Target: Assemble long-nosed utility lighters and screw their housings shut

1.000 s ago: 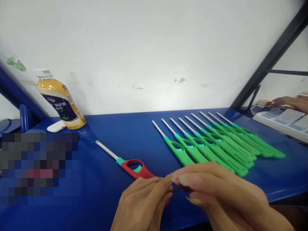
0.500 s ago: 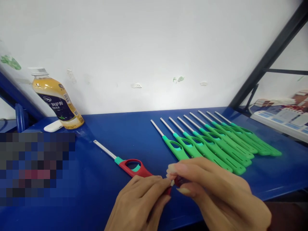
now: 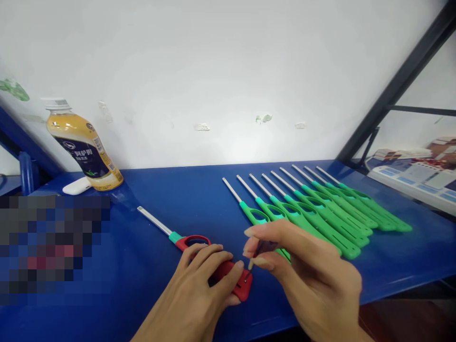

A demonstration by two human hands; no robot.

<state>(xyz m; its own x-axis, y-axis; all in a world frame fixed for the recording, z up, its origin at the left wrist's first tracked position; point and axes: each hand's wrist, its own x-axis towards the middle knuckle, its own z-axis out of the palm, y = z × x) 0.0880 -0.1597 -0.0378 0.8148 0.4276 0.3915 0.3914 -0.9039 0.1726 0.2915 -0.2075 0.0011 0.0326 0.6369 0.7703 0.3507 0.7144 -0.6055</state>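
A long-necked red lighter (image 3: 226, 271) with a metal tube and teal collar lies slantwise on the blue table. My left hand (image 3: 199, 280) is wrapped over its handle and presses it down, thumb near the butt end. Between thumb and fingertips, my right hand (image 3: 306, 275) pinches a small thin-tipped tool (image 3: 250, 267); most of it is hidden by the fingers. The tip is at a small hole near the end of the red handle. Several green lighters (image 3: 320, 213) lie side by side just beyond the right hand, which hides part of the closest ones.
A yellow drink bottle (image 3: 83, 147) and a white case (image 3: 76, 185) stand at the back left of the blue table (image 3: 171, 185). A blurred-out patch covers the left side. Behind is a white wall; a dark metal post (image 3: 392, 80) and a white tray (image 3: 409, 187) are on the right.
My left hand has shifted up the red handle, so its butt end now shows. My right hand has moved slightly left and up, and the tool's tip now points down at the handle.
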